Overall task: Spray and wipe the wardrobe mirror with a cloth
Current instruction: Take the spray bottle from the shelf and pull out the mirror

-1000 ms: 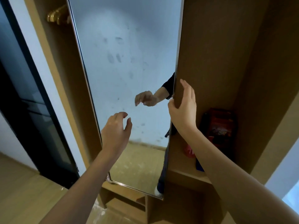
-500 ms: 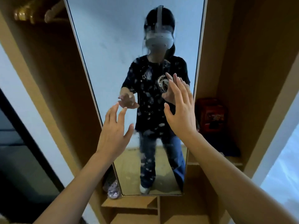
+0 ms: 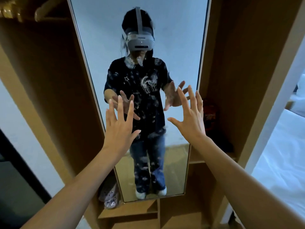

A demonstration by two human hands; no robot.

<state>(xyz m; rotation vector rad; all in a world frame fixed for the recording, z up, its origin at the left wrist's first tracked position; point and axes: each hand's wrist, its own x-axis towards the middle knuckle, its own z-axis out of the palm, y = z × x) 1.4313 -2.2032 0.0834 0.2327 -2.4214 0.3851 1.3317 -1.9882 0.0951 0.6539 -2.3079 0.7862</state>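
Observation:
The tall wardrobe mirror [image 3: 102, 30] faces me squarely, framed in thin metal and covered with smudges and fingerprints. It reflects a person wearing a headset with both hands raised. My left hand [image 3: 119, 128] is held up in front of the glass with fingers spread and straight, holding nothing. My right hand [image 3: 189, 119] is raised the same way, fingers splayed, a little right of the mirror's middle. Whether either hand touches the glass I cannot tell. No cloth or spray bottle is in view.
Wooden wardrobe walls [image 3: 239, 63] flank the mirror. A red packet [image 3: 209, 116] stands on the shelf at the right. Hangers [image 3: 9, 12] hang at the top left. A patterned bag [image 3: 109, 197] lies low left of the mirror. A white bed [image 3: 283, 159] is at the right.
The mirror has swung from angled to facing me. My right hand let go of its right edge. Both hands now spread open in front of the glass.

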